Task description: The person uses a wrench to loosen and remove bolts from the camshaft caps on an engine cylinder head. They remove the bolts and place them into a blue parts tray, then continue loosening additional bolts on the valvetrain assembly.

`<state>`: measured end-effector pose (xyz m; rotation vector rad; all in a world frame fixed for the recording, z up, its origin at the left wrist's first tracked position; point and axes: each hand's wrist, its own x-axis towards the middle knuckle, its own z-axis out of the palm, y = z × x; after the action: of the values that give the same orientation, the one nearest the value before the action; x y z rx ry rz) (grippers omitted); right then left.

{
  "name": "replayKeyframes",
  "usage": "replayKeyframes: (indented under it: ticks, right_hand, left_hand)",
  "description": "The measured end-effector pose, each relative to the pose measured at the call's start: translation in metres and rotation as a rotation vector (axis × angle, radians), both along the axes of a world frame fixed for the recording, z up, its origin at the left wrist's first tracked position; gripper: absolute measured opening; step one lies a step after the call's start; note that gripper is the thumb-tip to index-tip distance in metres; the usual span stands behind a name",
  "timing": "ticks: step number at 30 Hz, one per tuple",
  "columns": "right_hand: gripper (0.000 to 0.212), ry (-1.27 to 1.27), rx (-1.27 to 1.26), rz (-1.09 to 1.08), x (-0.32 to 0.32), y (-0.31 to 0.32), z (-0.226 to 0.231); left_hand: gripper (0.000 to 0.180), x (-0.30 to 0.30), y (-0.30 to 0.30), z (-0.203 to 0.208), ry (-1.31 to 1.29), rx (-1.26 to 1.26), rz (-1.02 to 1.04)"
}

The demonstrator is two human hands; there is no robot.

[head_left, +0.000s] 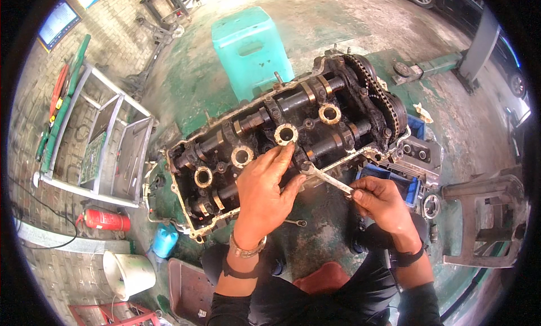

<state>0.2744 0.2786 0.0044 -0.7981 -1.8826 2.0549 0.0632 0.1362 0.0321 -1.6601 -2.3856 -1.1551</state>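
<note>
A dark, oily engine cylinder head (352,72) lies slantwise before me, with two camshafts (290,105) along it and a timing chain (389,103) at its right end. My right hand (383,205) is closed round the end of a steel wrench (335,182). The wrench's far end sits at a bolt on the near side of the head, where the exact fit is too small to tell. My left hand (264,188) rests on the engine with fingers stretched out, the fingertips just below a pale round tube rim (279,135). Nothing shows in that hand.
A teal stool (248,39) stands behind the engine. Blue crates (417,126) and a metal engine part (425,157) lie right, beside a grey stool (490,205). On the left are a metal cart (93,179), fire extinguisher (107,219), white bucket (135,272) and brown tray (183,292).
</note>
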Motion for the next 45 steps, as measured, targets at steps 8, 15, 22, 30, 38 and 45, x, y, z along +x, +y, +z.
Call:
replayKeyframes:
  ticks: [8,15,22,30,38,45]
  right_hand:
    - [0.018,-0.025,0.054,-0.022,-0.001,0.003,-0.006]
    - [0.018,0.032,0.119,-0.062,-0.006,0.004,-0.006]
    - [0.017,0.153,0.332,-0.297,-0.018,-0.001,-0.008]
    - [0.015,0.469,0.531,-0.709,-0.037,0.005,-0.024]
    - [0.025,0.538,0.998,-0.877,-0.06,0.049,-0.015]
    - [0.024,0.312,1.345,-0.894,-0.094,0.087,0.021]
  left_hand:
    - [0.054,0.0,0.001,-0.001,0.028,0.016,0.0]
    - [0.053,0.0,0.001,-0.002,0.023,0.016,0.007]
    - [0.054,0.0,0.002,-0.004,0.033,0.022,0.019]
    - [0.054,0.004,0.003,-0.001,0.014,0.032,0.047]
    - [0.056,0.005,0.006,-0.001,0.047,0.036,0.069]
    - [0.053,0.004,0.01,-0.01,0.152,0.115,0.089]
